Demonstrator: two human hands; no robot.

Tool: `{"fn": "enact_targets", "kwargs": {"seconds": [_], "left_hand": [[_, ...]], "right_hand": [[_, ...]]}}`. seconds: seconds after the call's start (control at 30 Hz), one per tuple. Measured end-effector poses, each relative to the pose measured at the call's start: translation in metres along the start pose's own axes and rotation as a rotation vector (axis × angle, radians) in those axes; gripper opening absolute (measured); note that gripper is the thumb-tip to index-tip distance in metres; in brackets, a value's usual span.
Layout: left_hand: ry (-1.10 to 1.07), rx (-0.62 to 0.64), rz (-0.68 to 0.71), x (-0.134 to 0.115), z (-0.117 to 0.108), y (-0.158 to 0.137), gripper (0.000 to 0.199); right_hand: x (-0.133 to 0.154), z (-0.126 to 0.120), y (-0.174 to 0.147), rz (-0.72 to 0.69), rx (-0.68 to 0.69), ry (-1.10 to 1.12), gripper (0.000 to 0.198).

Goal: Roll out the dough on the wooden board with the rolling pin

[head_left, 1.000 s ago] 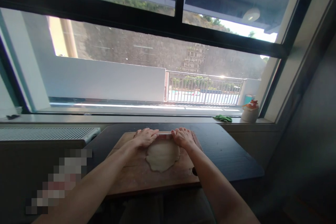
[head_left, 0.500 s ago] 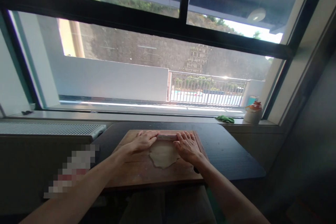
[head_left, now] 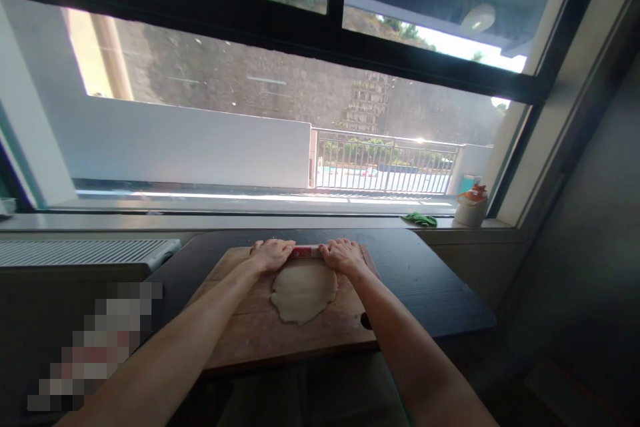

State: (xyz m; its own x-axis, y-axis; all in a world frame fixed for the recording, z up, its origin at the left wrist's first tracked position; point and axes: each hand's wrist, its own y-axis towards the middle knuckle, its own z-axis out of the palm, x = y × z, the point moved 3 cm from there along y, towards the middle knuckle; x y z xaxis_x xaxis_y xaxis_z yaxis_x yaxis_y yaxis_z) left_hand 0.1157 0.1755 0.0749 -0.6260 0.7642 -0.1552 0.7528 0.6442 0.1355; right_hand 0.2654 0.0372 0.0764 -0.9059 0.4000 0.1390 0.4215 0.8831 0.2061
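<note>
A flat round sheet of pale dough [head_left: 303,291] lies on a wooden board [head_left: 260,337]. At its far edge sits a reddish rolling pin [head_left: 306,251], lying crosswise. My left hand [head_left: 271,255] presses on the pin's left end and my right hand [head_left: 341,256] on its right end, palms down, fingers curled over it. Both forearms reach forward from the bottom of the head view. The middle stretch of the pin shows between the hands; its ends are hidden under them.
The board rests on a dark table [head_left: 430,287] pushed against a windowsill. On the sill at the right stand a small jar [head_left: 469,207] and a green cloth [head_left: 420,219]. A white radiator [head_left: 85,252] runs along the left.
The pin and both hands have rolled away from me to the dough's far edge. The dough sheet looks wider and more exposed than half a second ago.
</note>
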Motion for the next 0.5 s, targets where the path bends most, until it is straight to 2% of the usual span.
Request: {"fn": "enact_targets", "kwargs": {"seconds": [0.3,0.4,0.5], "left_hand": [[-0.072,0.019,0.056,0.001,-0.019,-0.044,0.05],[-0.048,-0.021,0.068,0.001,-0.019,-0.05,0.049],[-0.017,-0.024,0.026,0.0,-0.017,-0.041,0.046]], "right_hand": [[0.001,-0.005,-0.064,-0.11,-0.086,0.029,0.052],[0.001,-0.005,-0.065,-0.117,-0.082,0.033,0.053],[-0.001,-0.003,-0.045,-0.081,-0.047,0.029,0.053]]}}
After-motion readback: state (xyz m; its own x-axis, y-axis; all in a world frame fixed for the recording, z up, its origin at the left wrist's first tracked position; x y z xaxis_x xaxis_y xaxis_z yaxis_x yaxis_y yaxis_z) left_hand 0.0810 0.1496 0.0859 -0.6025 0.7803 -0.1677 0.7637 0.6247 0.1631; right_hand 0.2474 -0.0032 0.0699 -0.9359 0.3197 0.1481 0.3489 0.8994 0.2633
